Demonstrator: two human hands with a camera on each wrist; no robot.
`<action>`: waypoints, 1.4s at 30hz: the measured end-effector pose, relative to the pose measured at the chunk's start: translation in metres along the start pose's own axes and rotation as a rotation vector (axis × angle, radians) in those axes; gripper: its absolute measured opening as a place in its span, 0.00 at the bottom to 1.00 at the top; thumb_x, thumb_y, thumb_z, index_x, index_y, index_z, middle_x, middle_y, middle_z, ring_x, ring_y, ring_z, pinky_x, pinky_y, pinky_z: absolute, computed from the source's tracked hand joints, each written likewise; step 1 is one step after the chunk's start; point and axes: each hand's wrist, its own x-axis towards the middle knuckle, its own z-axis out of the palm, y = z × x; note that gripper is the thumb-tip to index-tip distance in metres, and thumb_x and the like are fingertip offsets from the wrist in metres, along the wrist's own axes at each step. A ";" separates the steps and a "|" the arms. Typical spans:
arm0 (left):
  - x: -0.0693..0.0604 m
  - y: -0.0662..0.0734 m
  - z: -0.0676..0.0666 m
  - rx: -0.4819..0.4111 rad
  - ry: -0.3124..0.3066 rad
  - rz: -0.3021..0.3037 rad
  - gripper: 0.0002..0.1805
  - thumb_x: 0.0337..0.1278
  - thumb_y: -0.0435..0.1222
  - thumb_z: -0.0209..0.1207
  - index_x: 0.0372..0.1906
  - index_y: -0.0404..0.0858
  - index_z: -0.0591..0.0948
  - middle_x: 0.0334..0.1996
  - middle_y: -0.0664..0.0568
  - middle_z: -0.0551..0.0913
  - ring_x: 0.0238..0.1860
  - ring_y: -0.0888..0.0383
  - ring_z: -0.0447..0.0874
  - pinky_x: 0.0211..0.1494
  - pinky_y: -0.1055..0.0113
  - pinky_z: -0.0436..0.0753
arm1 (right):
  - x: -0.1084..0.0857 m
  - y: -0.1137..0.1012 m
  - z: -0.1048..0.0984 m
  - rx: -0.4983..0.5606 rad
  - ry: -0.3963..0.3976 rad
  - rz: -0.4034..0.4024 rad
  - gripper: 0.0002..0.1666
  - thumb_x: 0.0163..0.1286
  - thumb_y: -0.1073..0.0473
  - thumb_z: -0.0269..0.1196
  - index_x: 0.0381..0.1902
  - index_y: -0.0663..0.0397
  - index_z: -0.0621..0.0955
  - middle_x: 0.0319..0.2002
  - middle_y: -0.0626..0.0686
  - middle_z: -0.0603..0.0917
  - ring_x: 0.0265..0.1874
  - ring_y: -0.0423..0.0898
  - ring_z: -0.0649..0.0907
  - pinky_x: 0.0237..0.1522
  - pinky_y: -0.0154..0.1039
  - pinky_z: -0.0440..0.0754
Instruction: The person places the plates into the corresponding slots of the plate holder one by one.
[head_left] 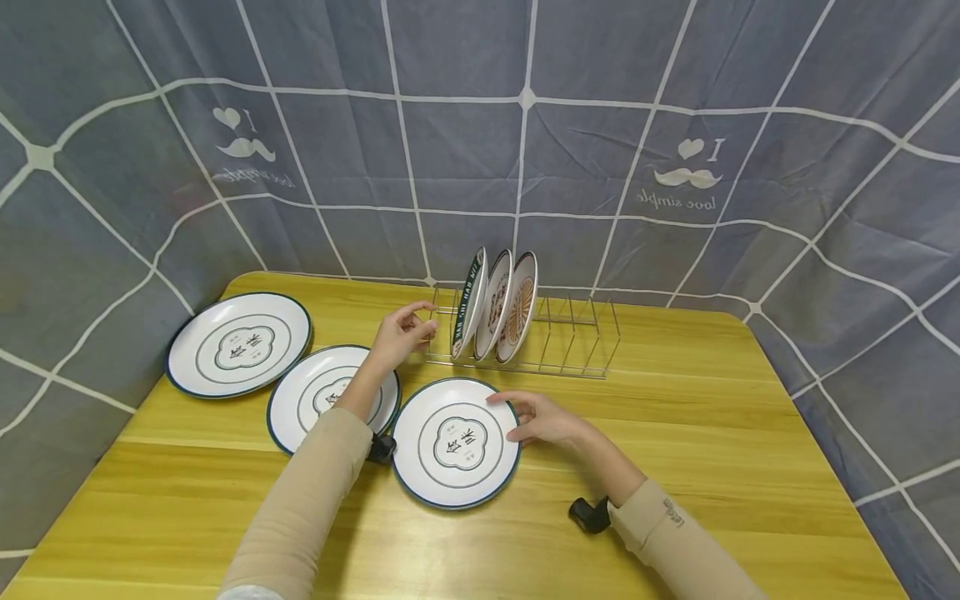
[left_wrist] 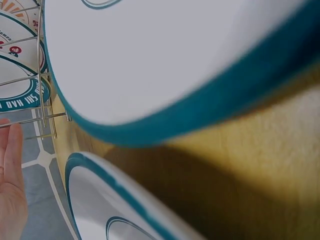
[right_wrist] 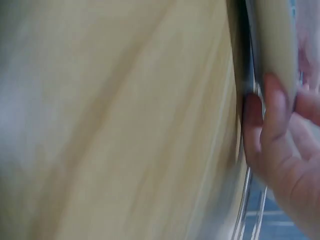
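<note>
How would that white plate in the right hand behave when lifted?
The white plate looks stiff, since its rim keeps a clean, round outline. Held only near one edge by the right hand, its far side might dip. Its smooth-looking face suggests it could slip from a loose grip.

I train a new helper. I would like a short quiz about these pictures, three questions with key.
1. How many plates stand in the wire plate rack?
2. True or false: in the head view, the left hand is at the rack's left end.
3. The right hand holds a white plate whose rim is: A) red, B) yellow, C) blue-green.

Key: 1. Three; 2. True; 3. C.
</note>
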 end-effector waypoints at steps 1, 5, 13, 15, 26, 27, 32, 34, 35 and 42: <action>0.000 0.000 0.000 -0.002 -0.001 0.001 0.21 0.59 0.33 0.57 0.56 0.31 0.72 0.27 0.47 0.74 0.40 0.42 0.78 0.46 0.55 0.81 | 0.000 0.001 -0.002 0.043 -0.030 -0.004 0.36 0.53 0.80 0.57 0.62 0.68 0.65 0.42 0.68 0.78 0.30 0.45 0.82 0.28 0.33 0.82; 0.001 -0.002 0.000 0.001 -0.004 0.005 0.21 0.59 0.34 0.57 0.57 0.31 0.71 0.28 0.44 0.74 0.41 0.42 0.78 0.47 0.54 0.81 | -0.004 0.004 -0.010 0.189 -0.165 -0.034 0.39 0.54 0.81 0.53 0.65 0.71 0.58 0.48 0.71 0.76 0.34 0.46 0.82 0.34 0.34 0.82; 0.002 -0.003 0.001 -0.007 -0.001 0.005 0.20 0.58 0.33 0.57 0.56 0.33 0.73 0.27 0.46 0.74 0.41 0.41 0.78 0.47 0.53 0.81 | -0.013 0.010 -0.024 0.310 -0.300 -0.080 0.35 0.60 0.79 0.51 0.65 0.64 0.58 0.54 0.63 0.72 0.46 0.50 0.79 0.48 0.43 0.80; 0.002 -0.004 0.000 -0.014 -0.001 0.004 0.20 0.58 0.33 0.57 0.56 0.33 0.73 0.26 0.47 0.74 0.41 0.41 0.78 0.47 0.52 0.81 | -0.017 0.011 -0.026 0.328 -0.300 -0.079 0.35 0.61 0.78 0.51 0.66 0.57 0.59 0.55 0.64 0.71 0.46 0.52 0.79 0.48 0.46 0.80; -0.002 0.005 0.000 -0.044 -0.013 -0.024 0.20 0.58 0.31 0.56 0.56 0.32 0.72 0.28 0.43 0.73 0.33 0.57 0.80 0.49 0.48 0.78 | -0.039 0.013 -0.039 0.425 -0.228 -0.237 0.38 0.62 0.79 0.50 0.66 0.44 0.59 0.51 0.65 0.70 0.43 0.57 0.80 0.42 0.50 0.82; -0.003 0.008 0.000 -0.042 -0.013 -0.027 0.19 0.58 0.31 0.56 0.55 0.32 0.72 0.28 0.43 0.74 0.32 0.58 0.80 0.49 0.47 0.78 | -0.042 0.013 -0.042 0.427 -0.223 -0.246 0.38 0.62 0.78 0.50 0.65 0.44 0.59 0.51 0.64 0.70 0.43 0.57 0.80 0.42 0.50 0.82; -0.009 0.021 0.002 -0.033 -0.017 -0.028 0.18 0.59 0.29 0.55 0.55 0.30 0.72 0.27 0.42 0.74 0.30 0.62 0.79 0.50 0.45 0.76 | -0.057 0.011 -0.056 0.396 -0.221 -0.307 0.38 0.62 0.78 0.49 0.66 0.45 0.60 0.54 0.63 0.68 0.46 0.57 0.79 0.43 0.52 0.81; -0.011 0.022 0.002 -0.037 -0.020 -0.022 0.18 0.59 0.29 0.55 0.55 0.30 0.72 0.27 0.41 0.74 0.29 0.64 0.79 0.51 0.44 0.76 | -0.065 0.009 -0.063 0.384 -0.233 -0.339 0.38 0.62 0.79 0.48 0.67 0.46 0.60 0.55 0.62 0.68 0.47 0.57 0.79 0.43 0.51 0.81; -0.011 0.023 0.002 -0.040 -0.021 -0.020 0.18 0.59 0.29 0.55 0.55 0.30 0.72 0.27 0.41 0.74 0.29 0.64 0.79 0.51 0.44 0.75 | -0.069 0.008 -0.066 0.380 -0.237 -0.357 0.38 0.62 0.79 0.47 0.67 0.47 0.59 0.55 0.62 0.68 0.47 0.57 0.78 0.43 0.51 0.81; 0.002 -0.001 0.000 -0.038 -0.016 0.009 0.21 0.58 0.33 0.57 0.56 0.30 0.71 0.27 0.45 0.75 0.33 0.56 0.81 0.49 0.46 0.78 | -0.103 -0.008 -0.090 0.356 -0.162 -0.492 0.38 0.63 0.81 0.44 0.68 0.49 0.59 0.56 0.58 0.70 0.48 0.52 0.78 0.43 0.46 0.82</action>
